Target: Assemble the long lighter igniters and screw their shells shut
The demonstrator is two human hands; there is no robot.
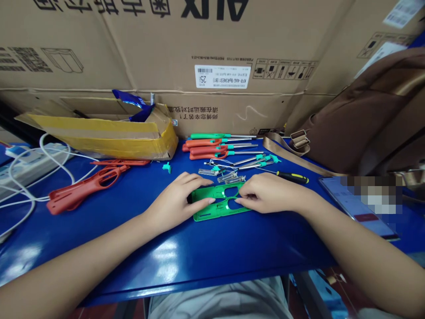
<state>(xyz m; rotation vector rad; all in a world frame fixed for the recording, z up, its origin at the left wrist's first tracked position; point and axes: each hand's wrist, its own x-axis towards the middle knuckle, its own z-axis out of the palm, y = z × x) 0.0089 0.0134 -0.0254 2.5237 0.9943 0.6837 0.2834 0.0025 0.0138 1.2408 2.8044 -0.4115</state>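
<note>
Two green lighter casing halves [212, 212] lie side by side on the blue table, their hollow insides facing up and the oval finger holes towards the right. My left hand [181, 197] grips them at the left end, thumb on the near half and fingers over the far one. At the right end my right hand [262, 192] is closed in a pinch by the finger holes. Just beyond the casing are clear fuel tanks [229, 177] and metal tubes with teal tips [254, 163]. A small teal part [167, 167] sits apart to the left.
Orange and green lighters [206, 148] are lined up at the back. Orange casing halves [86, 186] lie left, near a taped carton [133, 137] and a white-corded power strip [36, 166]. Rightward are a screwdriver [292, 177], a tablet-like device [358, 208] and a brown bag [372, 110].
</note>
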